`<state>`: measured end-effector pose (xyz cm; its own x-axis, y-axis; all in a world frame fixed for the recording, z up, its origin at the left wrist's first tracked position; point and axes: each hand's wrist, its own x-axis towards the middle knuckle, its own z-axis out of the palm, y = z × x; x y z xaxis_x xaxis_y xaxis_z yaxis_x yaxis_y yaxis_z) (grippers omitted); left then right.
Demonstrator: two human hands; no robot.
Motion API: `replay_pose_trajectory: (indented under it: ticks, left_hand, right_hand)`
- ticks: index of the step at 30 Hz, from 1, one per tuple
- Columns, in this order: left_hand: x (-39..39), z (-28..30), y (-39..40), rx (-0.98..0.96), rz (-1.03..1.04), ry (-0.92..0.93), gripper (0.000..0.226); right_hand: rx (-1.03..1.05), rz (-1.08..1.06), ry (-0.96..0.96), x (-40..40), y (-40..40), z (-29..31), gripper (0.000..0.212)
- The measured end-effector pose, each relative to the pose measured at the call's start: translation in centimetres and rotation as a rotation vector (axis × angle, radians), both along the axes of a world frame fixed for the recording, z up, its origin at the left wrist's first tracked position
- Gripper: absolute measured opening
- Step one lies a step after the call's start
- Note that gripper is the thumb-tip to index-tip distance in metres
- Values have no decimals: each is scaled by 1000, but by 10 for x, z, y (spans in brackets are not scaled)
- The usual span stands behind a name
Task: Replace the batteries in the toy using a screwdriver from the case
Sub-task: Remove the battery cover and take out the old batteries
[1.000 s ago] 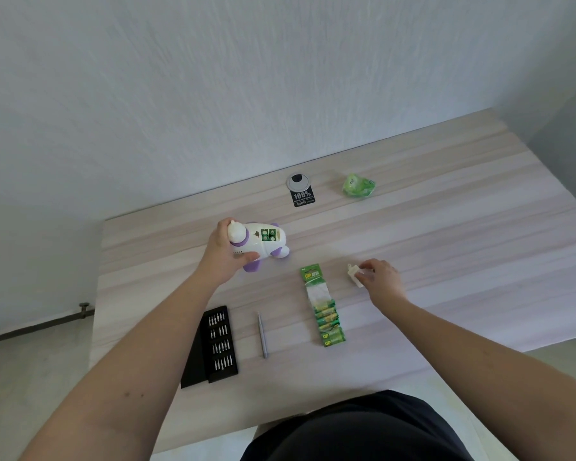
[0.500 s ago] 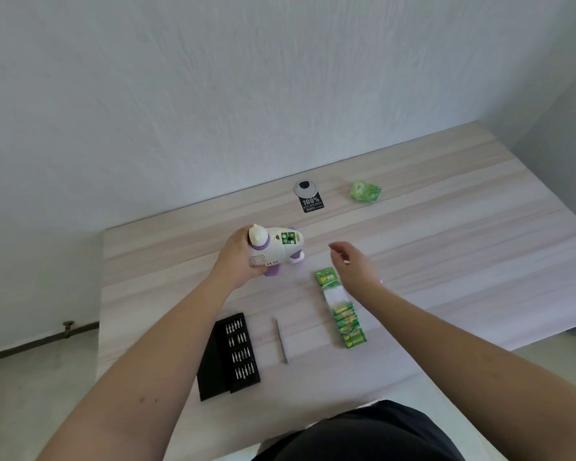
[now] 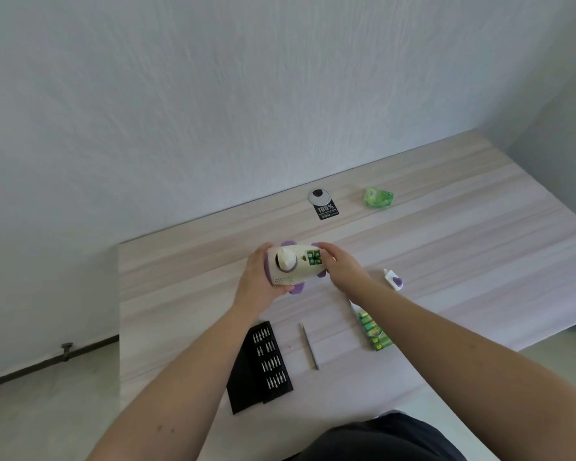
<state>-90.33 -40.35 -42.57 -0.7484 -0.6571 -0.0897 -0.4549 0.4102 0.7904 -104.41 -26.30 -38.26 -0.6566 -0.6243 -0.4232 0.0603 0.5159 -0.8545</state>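
Observation:
The white and purple toy (image 3: 293,266) is held above the table between both hands, its open battery bay showing green batteries (image 3: 314,257). My left hand (image 3: 258,277) grips its left end. My right hand (image 3: 341,266) holds its right end, fingers by the bay. The white battery cover (image 3: 393,279) lies on the table to the right. A strip of green batteries (image 3: 374,332) lies partly under my right forearm. The thin screwdriver (image 3: 310,346) rests beside the open black bit case (image 3: 263,364).
A black "100%" card (image 3: 326,211) by a round cable grommet (image 3: 319,195) and a crumpled green wrapper (image 3: 378,197) sit near the wall. The light wooden table (image 3: 479,244) ends at left and front edges, with floor beyond.
My right hand left the battery cover on the table and moved left onto the toy's right end. My left hand lifted and turned the toy.

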Motion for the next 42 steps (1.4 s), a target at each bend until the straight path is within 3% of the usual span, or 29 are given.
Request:
replay_pose_trajectory:
  ticks: [6,14,20,25,29,35,39,42]
  left_hand:
    - [25,11,2,81,74,19,95]
    - [48,49,-4,278,30,211,86]
    - [59,75,-13,274,-11,245,87]
    - [65,106,-20,77,-21,139,95]
    - [64,128,-21,-93,-95,93,94]
    - [45,158,-11,-452,-277,-87,102]
    - [23,165,9,-651,-378,-213,100]
    - [3,168,20,-692,-405,-293,102]
  right_hand:
    - [-73,-26,-113,8,8,5,35]
    - [-244,-88,-220,27,13,44,34]
    - [-303,-165,-310,41,11,56,35]
    - [-223,-293,-447,50,-2,59,39]
    - [-205,-337,-566,65,-15,60,30]
    - [-344,-415,-688,70,-20,42,16]
    - [-448,-358,-680,64,-18,33,24]
    - [-495,-302,-673,56,-11,24,34]
